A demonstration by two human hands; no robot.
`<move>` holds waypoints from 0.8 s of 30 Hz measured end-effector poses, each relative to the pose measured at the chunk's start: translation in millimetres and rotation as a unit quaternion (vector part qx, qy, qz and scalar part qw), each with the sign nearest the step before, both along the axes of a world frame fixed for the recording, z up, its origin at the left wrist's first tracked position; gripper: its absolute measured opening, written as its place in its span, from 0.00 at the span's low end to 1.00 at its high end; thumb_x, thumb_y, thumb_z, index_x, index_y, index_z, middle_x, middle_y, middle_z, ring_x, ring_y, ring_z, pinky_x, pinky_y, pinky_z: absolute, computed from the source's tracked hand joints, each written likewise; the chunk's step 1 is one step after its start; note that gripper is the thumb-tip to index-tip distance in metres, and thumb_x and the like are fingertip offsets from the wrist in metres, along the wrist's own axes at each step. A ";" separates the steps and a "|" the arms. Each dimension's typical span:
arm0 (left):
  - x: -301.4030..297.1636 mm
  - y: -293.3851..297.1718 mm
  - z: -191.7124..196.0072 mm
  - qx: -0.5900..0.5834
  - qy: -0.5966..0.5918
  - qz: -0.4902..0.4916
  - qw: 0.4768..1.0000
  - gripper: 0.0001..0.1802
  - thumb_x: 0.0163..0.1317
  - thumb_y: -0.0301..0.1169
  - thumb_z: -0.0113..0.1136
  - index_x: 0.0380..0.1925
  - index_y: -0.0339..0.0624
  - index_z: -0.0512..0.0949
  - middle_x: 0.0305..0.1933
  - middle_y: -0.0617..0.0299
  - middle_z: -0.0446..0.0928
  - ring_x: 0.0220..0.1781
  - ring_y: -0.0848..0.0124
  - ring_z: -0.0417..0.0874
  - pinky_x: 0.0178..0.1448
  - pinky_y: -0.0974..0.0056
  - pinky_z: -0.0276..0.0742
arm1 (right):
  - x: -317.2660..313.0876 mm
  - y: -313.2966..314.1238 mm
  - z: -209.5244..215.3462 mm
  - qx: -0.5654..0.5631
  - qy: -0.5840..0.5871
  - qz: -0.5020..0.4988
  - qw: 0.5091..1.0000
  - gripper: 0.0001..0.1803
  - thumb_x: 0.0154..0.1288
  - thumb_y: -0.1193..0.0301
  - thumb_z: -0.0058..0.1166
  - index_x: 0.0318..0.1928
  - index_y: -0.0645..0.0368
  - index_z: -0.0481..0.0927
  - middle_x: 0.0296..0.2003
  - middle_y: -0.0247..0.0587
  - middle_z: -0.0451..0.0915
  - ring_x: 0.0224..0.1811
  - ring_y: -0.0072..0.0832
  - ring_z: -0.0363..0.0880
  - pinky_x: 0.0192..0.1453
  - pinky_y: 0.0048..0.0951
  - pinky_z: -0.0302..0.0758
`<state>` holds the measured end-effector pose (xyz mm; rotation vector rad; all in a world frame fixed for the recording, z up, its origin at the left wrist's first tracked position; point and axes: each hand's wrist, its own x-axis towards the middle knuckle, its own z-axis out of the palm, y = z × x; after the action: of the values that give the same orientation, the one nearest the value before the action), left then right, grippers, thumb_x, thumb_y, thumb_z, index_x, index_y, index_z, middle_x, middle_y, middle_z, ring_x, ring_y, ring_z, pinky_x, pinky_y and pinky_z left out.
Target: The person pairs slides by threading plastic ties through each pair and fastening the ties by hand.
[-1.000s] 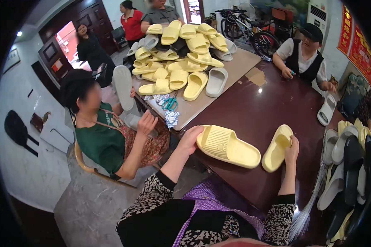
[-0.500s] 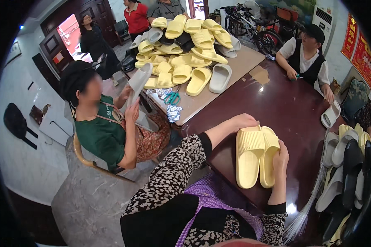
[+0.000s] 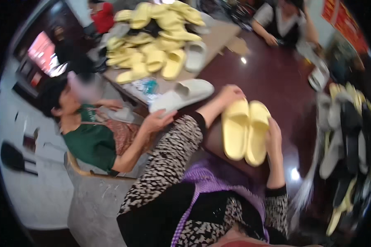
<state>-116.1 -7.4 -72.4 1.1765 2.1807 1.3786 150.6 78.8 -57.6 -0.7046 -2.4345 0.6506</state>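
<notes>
- Right of centre, left hand (image 3: 231, 95) clamps the left yellow slide (image 3: 234, 142)
- Right hand (image 3: 275, 135) clamps the right yellow slide (image 3: 256, 144) alongside
- Upper left of centre: slide pile (image 3: 156, 59)

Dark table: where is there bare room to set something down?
Beyond the yellow pair, a wide patch runs toward the co-worker in the black vest. A narrower strip lies between the right hand and the white strings. Crowded: the tan board under the slipper pile, and the mixed slippers at right.
</notes>
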 end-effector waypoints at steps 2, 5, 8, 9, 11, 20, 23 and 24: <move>-1.1 -6.6 0.8 0.020 -0.019 0.025 0.999 0.11 0.53 0.35 0.60 0.32 0.40 0.83 0.35 0.54 0.82 0.40 0.62 0.84 0.46 0.59 0.78 | -2.8 -5.2 11.3 -0.037 0.054 0.057 0.996 0.22 0.58 0.81 0.45 0.56 0.66 0.70 0.54 0.55 0.73 0.57 0.49 0.70 0.60 0.38 0.68; -14.2 -23.7 -10.4 0.082 0.077 0.081 0.990 0.14 0.62 0.33 0.56 0.45 0.36 0.78 0.43 0.54 0.80 0.48 0.68 0.79 0.54 0.64 0.73 | 4.9 -4.6 5.8 -0.037 0.064 0.045 0.996 0.21 0.58 0.80 0.47 0.54 0.65 0.71 0.52 0.54 0.74 0.55 0.49 0.72 0.58 0.39 0.70; 8.0 -44.3 -8.0 0.118 0.011 0.092 0.989 0.18 0.65 0.33 0.51 0.51 0.33 0.73 0.50 0.52 0.76 0.55 0.65 0.75 0.60 0.64 0.68 | 41.6 -9.4 4.3 0.032 0.075 -0.043 0.996 0.20 0.59 0.78 0.52 0.54 0.62 0.73 0.50 0.52 0.75 0.55 0.44 0.73 0.53 0.34 0.73; 19.5 -50.6 -4.4 0.131 -0.032 0.090 0.987 0.19 0.66 0.32 0.50 0.53 0.32 0.71 0.52 0.51 0.75 0.56 0.64 0.75 0.60 0.64 0.67 | 56.1 -8.9 4.5 0.043 0.083 -0.055 0.994 0.19 0.58 0.78 0.53 0.52 0.62 0.74 0.49 0.51 0.76 0.53 0.43 0.74 0.52 0.34 0.74; 48.3 -75.0 8.6 0.156 0.020 0.112 0.981 0.20 0.63 0.29 0.51 0.53 0.29 0.70 0.52 0.47 0.74 0.57 0.61 0.74 0.59 0.62 0.69 | 80.3 -13.0 11.8 0.069 0.107 -0.078 0.989 0.16 0.57 0.79 0.55 0.48 0.62 0.76 0.45 0.49 0.77 0.49 0.41 0.76 0.48 0.34 0.75; 121.4 -112.7 -1.0 0.109 0.218 0.074 0.967 0.20 0.62 0.22 0.51 0.54 0.28 0.67 0.62 0.44 0.65 0.64 0.52 0.65 0.66 0.54 0.62 | 166.8 -22.7 22.9 0.062 0.067 -0.230 0.969 0.09 0.54 0.79 0.57 0.37 0.63 0.78 0.34 0.45 0.79 0.36 0.39 0.78 0.40 0.33 0.75; 126.9 -116.0 4.6 0.133 0.233 0.049 0.962 0.20 0.62 0.22 0.51 0.54 0.28 0.67 0.61 0.44 0.65 0.64 0.52 0.66 0.66 0.53 0.62 | 188.1 -9.3 29.1 0.102 0.078 -0.270 0.954 0.06 0.53 0.79 0.57 0.34 0.64 0.78 0.31 0.46 0.79 0.34 0.40 0.79 0.38 0.33 0.74; 127.9 -116.6 4.6 0.146 0.241 0.044 0.959 0.20 0.62 0.22 0.51 0.54 0.28 0.67 0.61 0.44 0.65 0.63 0.52 0.66 0.65 0.53 0.62 | 198.6 -2.8 26.4 0.104 0.075 -0.279 0.952 0.06 0.53 0.79 0.57 0.34 0.64 0.78 0.31 0.46 0.79 0.34 0.40 0.79 0.38 0.33 0.74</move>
<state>11.9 -124.1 -67.9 1.6916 2.4265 1.6303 349.2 76.0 -31.2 -1.1433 -1.9860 0.2073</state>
